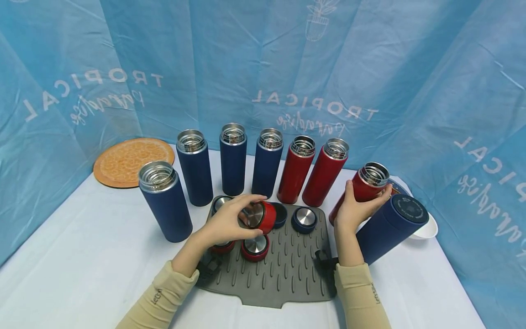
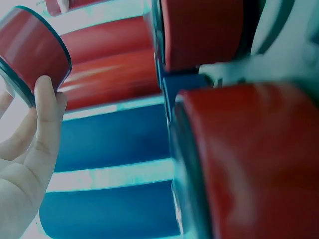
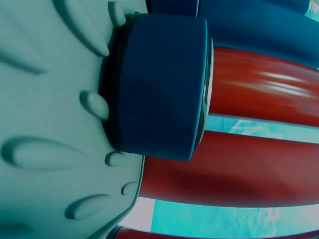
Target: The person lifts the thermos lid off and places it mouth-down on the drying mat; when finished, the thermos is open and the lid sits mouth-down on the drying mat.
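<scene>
My left hand (image 1: 228,223) holds a red lid (image 1: 268,217) with a steel top, tilted on its side above the grey ridged mat (image 1: 283,274). The left wrist view shows the same lid pinched by the fingertips. On the right, my right hand (image 1: 356,214) grips an uncapped red bottle (image 1: 361,188) near its steel neck, thumb on one side and fingers on the other. Beneath and around my left hand, red lids (image 1: 255,246) and blue lids (image 1: 305,219) sit on the mat; the hand partly hides some. A blue lid (image 3: 159,87) fills the middle of the right wrist view.
Uncapped blue bottles (image 1: 166,205) and two red bottles (image 1: 297,169) stand in an arc behind the mat. A capped blue bottle (image 1: 390,228) stands by my right forearm, partly covering a white bowl (image 1: 427,228). At back left lies a round orange mat (image 1: 131,160).
</scene>
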`<state>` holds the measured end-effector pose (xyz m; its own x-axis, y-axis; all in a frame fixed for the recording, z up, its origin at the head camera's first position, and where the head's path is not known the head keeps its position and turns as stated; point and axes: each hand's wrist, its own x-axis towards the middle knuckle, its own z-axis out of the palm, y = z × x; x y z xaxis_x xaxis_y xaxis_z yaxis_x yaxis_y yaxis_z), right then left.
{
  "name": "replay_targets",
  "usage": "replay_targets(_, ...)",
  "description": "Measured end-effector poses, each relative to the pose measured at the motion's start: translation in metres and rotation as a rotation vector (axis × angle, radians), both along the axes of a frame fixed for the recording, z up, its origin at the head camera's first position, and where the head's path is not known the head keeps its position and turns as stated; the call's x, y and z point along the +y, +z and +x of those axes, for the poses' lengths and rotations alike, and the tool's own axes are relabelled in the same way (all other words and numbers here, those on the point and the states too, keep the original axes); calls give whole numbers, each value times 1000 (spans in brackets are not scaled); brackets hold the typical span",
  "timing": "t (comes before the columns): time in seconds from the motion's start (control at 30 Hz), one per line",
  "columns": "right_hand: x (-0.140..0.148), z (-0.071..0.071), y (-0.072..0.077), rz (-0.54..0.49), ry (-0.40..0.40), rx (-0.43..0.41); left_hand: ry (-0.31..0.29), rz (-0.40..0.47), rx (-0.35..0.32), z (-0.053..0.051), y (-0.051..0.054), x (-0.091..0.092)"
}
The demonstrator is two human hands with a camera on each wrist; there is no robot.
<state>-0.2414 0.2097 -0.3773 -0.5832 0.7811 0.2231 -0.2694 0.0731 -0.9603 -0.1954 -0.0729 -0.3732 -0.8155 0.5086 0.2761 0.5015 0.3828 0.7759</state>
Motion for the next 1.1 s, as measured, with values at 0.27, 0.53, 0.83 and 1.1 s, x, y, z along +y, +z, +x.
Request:
replay_targets(0.27, -8, 5, 6, 152, -49, 85, -29, -198, 89, 7, -6, 20)
replay_targets(0.53, -29, 15, 10, 465, -71, 267, -99, -410, 190, 14, -10, 43)
replay_targets(0.83, -40, 26, 21, 428, 40, 415, -142, -533, 347, 18, -17, 62)
replay_targets(1.1, -45, 37, 31, 426, 60, 490, -151, -629, 337, 19, -27, 72)
